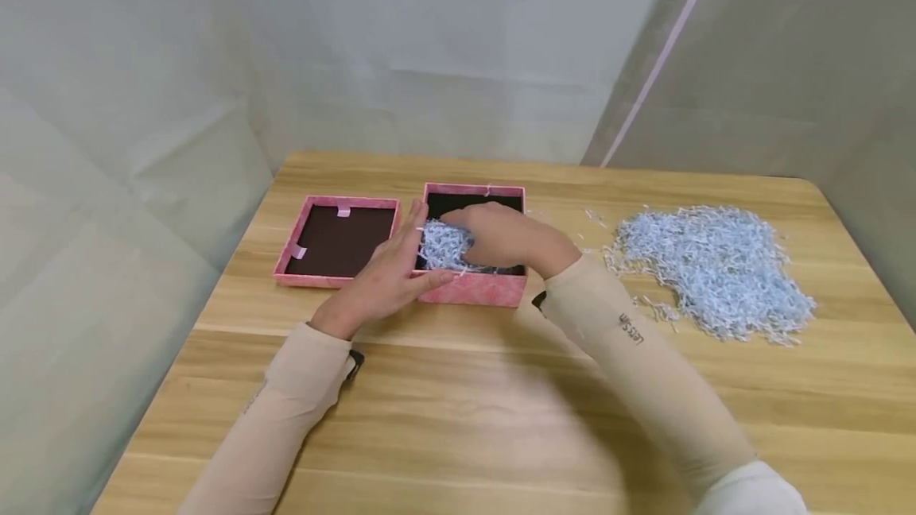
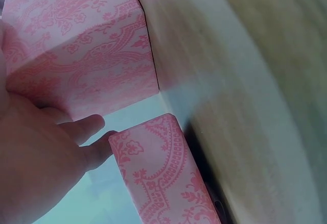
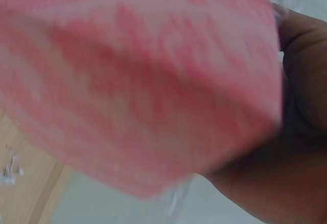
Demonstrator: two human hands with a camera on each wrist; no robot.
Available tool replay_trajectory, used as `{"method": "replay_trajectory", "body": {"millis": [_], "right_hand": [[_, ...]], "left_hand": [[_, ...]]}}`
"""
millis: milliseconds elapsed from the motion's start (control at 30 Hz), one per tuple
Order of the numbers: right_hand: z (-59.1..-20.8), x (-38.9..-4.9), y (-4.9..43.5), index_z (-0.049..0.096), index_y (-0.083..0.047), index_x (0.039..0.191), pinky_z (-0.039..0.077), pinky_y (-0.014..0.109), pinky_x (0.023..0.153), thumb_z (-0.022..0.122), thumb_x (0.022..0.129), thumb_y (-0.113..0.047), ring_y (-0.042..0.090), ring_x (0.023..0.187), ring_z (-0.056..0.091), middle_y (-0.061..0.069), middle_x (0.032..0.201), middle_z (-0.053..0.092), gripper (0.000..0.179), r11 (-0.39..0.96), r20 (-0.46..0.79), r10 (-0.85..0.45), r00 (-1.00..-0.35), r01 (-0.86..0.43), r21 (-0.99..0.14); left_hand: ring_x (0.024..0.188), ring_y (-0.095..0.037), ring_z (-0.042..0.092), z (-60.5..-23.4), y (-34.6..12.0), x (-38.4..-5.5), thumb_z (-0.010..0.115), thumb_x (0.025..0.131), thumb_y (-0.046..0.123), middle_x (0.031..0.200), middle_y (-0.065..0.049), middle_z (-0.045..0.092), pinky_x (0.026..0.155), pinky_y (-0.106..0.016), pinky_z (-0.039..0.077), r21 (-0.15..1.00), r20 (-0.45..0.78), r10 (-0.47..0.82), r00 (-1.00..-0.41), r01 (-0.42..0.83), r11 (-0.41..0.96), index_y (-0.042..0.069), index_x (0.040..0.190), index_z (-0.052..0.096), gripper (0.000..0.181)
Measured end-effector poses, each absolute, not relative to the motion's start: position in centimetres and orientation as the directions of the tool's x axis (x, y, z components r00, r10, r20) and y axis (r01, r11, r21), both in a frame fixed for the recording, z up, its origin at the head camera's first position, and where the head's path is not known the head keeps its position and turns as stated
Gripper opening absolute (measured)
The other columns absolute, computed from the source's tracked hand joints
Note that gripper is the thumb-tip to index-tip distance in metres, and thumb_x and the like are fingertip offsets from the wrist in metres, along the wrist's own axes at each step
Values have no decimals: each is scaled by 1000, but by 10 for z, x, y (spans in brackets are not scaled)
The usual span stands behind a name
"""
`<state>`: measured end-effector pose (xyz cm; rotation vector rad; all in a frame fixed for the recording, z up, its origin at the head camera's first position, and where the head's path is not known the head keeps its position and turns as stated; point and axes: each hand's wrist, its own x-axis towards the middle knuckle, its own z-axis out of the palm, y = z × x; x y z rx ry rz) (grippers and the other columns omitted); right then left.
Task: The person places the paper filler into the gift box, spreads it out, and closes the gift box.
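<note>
Standing between lid (image 1: 332, 249) and shreds (image 1: 716, 269), the box (image 1: 468, 290) apparently hides some right fingers (image 1: 459, 217).

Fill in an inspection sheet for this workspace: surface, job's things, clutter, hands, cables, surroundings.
Surface: wood-grain table, light brown.
Job's things: pink patterned box, dark inside, pale-blue shredded paper in its left part; shallow pink lid, inside up, to its left; shredded-paper pile to its right.
Clutter: loose shreds between box and pile.
Left hand: fingers extended along the box's left wall, thumb at the front.
Right hand: inside the box, beside the paper; fingertips hidden, grip unclear.
Cables: nothing seen.
Surroundings: pale sheeting behind the table.
</note>
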<state>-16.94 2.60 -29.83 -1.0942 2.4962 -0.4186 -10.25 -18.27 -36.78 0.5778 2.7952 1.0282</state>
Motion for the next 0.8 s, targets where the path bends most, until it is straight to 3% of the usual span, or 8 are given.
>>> {"method": "replay_trajectory", "body": {"millis": [133, 300, 433, 600, 633, 700, 767, 800], "right_hand": [[-288, -181, 59, 43, -9, 154, 40, 45, 109, 69, 94, -12, 27, 134, 48, 10, 153, 46, 66, 594, -152, -748, -646, -550, -587], [-286, -201, 91, 52, -4, 146, 45, 49, 104, 62, 99, -8, 34, 131, 53, 17, 145, 53, 49, 468, -4, -633, -774, -378, -799], [-297, -215, 90, 52, 0, 145, 45, 50, 104, 55, 102, -9, 38, 128, 53, 21, 143, 54, 44, 540, 20, -551, -835, -374, -754], [-315, -225, 78, 45, 4, 148, 38, 49, 110, 52, 103, -14, 38, 131, 50, 23, 146, 50, 49, 630, -73, -641, -764, -470, -619], [-317, -226, 77, 47, 5, 147, 39, 48, 110, 52, 102, -13, 36, 129, 52, 24, 144, 52, 49, 624, -77, -662, -746, -490, -609], [-320, -226, 78, 53, 3, 143, 47, 45, 99, 52, 99, -8, 33, 106, 63, 22, 141, 56, 46, 598, -64, -683, -727, -506, -622], [-320, -225, 83, 62, -2, 137, 50, 42, 83, 52, 97, -4, 27, 81, 60, 17, 137, 61, 42, 562, -43, -686, -726, -491, -665], [-320, -225, 85, 65, -3, 135, 49, 40, 75, 52, 96, -2, 24, 77, 56, 15, 137, 61, 41, 541, -28, -683, -730, -480, -690]], "left_hand": [[153, -23, -5, -364, -180, -102, 58, 96, 61, 168, -5, -13, 115, -67, 7, 626, 32, 392, -920, 324, 709, 13, 162, -11, 106], [153, -24, -4, -362, -179, -101, 58, 95, 62, 168, -4, -12, 116, -65, 8, 600, 22, 382, -924, 318, 734, 13, 162, -10, 106], [153, -24, -2, -363, -180, -99, 59, 95, 62, 168, -5, -11, 116, -65, 9, 594, 20, 370, -929, 309, 742, 12, 162, -9, 107], [153, -25, -2, -365, -179, -97, 59, 95, 61, 168, -6, -11, 117, -64, 10, 602, 10, 360, -933, 293, 742, 12, 162, -8, 107], [153, -25, -1, -366, -178, -96, 59, 95, 61, 168, -5, -12, 117, -64, 10, 606, 7, 360, -933, 291, 741, 12, 162, -8, 107], [153, -25, -1, -366, -177, -96, 58, 95, 62, 168, -2, -13, 116, -64, 10, 610, 7, 363, -932, 292, 737, 13, 162, -8, 107], [153, -24, -1, -366, -176, -97, 57, 95, 63, 167, 1, -14, 116, -64, 10, 615, 8, 364, -931, 292, 733, 15, 162, -9, 106], [153, -24, 0, -366, -176, -98, 56, 95, 64, 167, 3, -14, 117, -64, 10, 615, 9, 365, -931, 293, 732, 17, 162, -10, 106]]}}
